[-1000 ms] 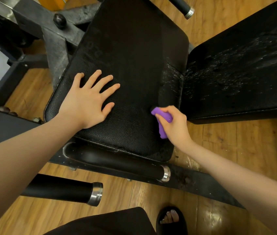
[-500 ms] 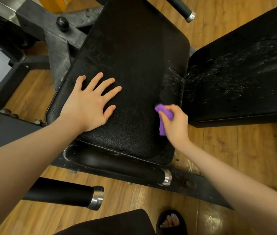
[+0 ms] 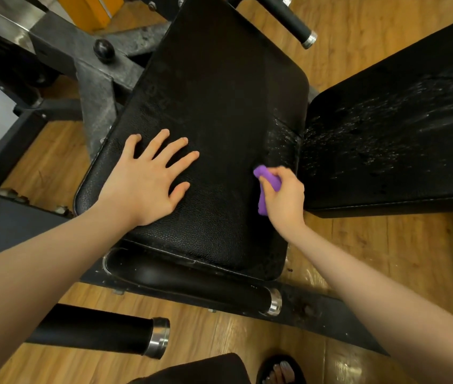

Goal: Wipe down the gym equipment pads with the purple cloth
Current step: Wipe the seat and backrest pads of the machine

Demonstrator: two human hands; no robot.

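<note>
Cloth: purple cloth (image 3: 268, 187) is bunched up small in the right hand, on the right edge of the seat pad, close to the gap next to the back pad.
Right hand: right hand (image 3: 285, 196) holds the cloth tight, with its fingers (image 3: 282, 173) curled round it and pinching it against the pad.
Left hand: left hand (image 3: 148, 178) lies flat on the seat pad near its left edge, with fingers (image 3: 174, 146) straight and spread wide apart, holding nothing.
Seat pad: big black seat pad (image 3: 214, 106) with a bumpy skin, and tiny wet drops near its right edge just above the cloth.
Back pad: black back pad (image 3: 391, 139) sits just to the right of the seat pad and has lots of white wet specks and streaks on it.
Frame: grey metal frame (image 3: 92, 87) holds the pads up on the left side.
Handles: black handle (image 3: 192, 284) with a shiny end sits under the near edge of the seat pad, and another one (image 3: 100, 332) is lower down.
Floor: wooden floor (image 3: 372, 259) is under it all, with a foot (image 3: 282, 370) in a black sandal at the bottom.
</note>
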